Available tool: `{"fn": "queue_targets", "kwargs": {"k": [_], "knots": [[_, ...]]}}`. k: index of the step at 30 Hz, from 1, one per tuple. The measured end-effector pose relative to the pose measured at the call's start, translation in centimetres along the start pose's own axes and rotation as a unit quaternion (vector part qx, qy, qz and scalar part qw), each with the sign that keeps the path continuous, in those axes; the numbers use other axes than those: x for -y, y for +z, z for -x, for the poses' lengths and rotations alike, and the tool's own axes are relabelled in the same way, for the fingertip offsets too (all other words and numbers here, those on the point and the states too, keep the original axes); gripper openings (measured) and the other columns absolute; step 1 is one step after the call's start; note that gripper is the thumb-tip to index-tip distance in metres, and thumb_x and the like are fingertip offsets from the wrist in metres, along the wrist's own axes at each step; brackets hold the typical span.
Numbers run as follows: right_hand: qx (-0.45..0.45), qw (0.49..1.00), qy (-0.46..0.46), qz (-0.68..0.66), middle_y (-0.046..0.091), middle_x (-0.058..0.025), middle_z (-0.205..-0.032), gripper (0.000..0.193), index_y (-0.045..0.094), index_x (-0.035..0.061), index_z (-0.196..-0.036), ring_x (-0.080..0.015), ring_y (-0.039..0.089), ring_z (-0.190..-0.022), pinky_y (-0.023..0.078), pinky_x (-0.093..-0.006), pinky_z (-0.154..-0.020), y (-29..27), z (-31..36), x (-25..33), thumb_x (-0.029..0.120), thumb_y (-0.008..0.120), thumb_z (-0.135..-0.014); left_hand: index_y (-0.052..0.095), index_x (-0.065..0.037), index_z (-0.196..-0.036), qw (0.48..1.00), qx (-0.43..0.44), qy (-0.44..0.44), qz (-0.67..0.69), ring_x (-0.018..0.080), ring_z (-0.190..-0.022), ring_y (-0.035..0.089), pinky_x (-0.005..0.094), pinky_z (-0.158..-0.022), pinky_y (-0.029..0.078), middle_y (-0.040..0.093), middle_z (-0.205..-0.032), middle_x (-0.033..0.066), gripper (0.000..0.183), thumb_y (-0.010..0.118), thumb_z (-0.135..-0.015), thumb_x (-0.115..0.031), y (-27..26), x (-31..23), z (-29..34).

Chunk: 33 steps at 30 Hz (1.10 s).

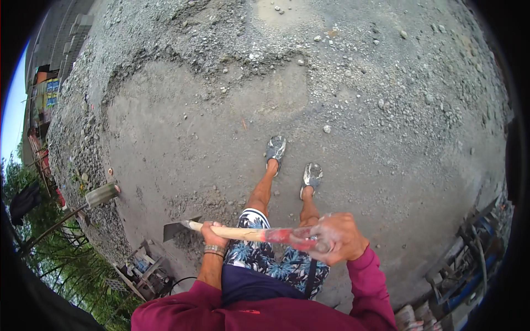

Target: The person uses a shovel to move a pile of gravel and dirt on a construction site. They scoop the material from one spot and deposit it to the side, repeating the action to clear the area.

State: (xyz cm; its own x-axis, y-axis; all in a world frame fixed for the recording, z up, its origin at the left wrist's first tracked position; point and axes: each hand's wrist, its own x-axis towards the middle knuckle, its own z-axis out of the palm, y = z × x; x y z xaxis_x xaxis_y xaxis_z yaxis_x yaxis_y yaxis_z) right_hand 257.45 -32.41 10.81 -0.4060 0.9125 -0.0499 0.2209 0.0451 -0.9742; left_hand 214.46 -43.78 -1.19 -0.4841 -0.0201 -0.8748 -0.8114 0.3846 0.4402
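Observation:
Across my waist lies a shovel, held roughly level. Its dark metal blade points to the left, and the pale wooden shaft runs into a red, worn handle end at the right. My left hand is closed round the shaft close to the blade. Smeared a little by motion, my right hand is closed on the red grip and covers part of it. The blade is seen nearly edge-on, over the ground left of my legs.
Loose gravel spreads ahead and right, with a rough broken edge around packed grey ground. My shoes stand on that ground. A pole with a block-like end is at left. Scrap wood and metal clutter line both lower sides.

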Motion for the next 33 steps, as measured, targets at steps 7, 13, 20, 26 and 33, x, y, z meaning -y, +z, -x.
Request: {"fn": "queue_targets", "kwargs": {"k": [7,13,20,26,33], "knots": [[-0.184,0.866,0.406,-0.226,0.065,-0.0066,-0.073,0.049,0.057,0.001,-0.108,-0.0167,0.062,-0.056,0.049,-0.0307,-0.052,-2.5,16.8,-0.8,0.018,0.08,-0.069,0.051,0.004,-0.096,0.976,0.069,0.024,-0.206,0.0302,-0.065,0.062,0.0434,-0.061,0.057,0.059,-0.077,0.0153,0.025,0.062,-0.081,-0.011,6.5,12.5,1.8],[-0.393,0.647,0.401,-0.515,0.055,-0.0063,-0.061,0.065,0.036,-0.0006,-0.139,-0.0189,0.053,-0.046,0.049,-0.0339,-0.046,6.1,21.0,1.9,0.019,0.064,-0.083,0.06,0.01,-0.087,0.842,0.174,0.112,-0.498,0.0256,-0.059,0.063,0.0383,-0.053,0.051,0.063,-0.071,0.015,0.033,0.069,-0.076,-0.019,16.7,21.8,-3.7],[-0.54,0.459,0.357,-0.608,0.047,-0.0015,-0.056,0.049,0.041,0.0098,-0.138,-0.0161,0.046,-0.045,0.045,-0.0332,-0.046,9.8,9.0,-2.9,0.019,0.056,-0.092,0.055,0.0,-0.086,0.904,0.27,-0.103,-0.316,0.0199,-0.048,0.057,0.0377,-0.044,0.052,0.056,-0.065,0.0083,0.02,0.066,-0.078,-0.015,24.1,26.1,-1.3],[-0.541,0.454,0.364,-0.608,0.047,-0.001,-0.058,0.05,0.038,0.0094,-0.139,-0.0158,0.048,-0.047,0.046,-0.0343,-0.046,11.3,9.5,0.1,0.017,0.055,-0.092,0.05,-0.008,-0.086,0.902,0.248,-0.201,-0.291,0.0184,-0.052,0.054,0.0377,-0.045,0.05,0.052,-0.065,0.0045,0.015,0.063,-0.084,-0.014,21.8,23.0,0.8],[-0.551,0.48,0.308,-0.609,0.05,-0.0023,-0.058,0.045,0.046,0.0073,-0.132,-0.0172,0.048,-0.042,0.046,-0.0351,-0.042,7.2,3.8,0.4,0.017,0.055,-0.09,0.047,-0.004,-0.085,0.892,0.208,-0.173,-0.362,0.0197,-0.049,0.054,0.0404,-0.042,0.049,0.052,-0.064,0.0071,0.014,0.058,-0.085,-0.012,27.8,20.9,4.3]]}}
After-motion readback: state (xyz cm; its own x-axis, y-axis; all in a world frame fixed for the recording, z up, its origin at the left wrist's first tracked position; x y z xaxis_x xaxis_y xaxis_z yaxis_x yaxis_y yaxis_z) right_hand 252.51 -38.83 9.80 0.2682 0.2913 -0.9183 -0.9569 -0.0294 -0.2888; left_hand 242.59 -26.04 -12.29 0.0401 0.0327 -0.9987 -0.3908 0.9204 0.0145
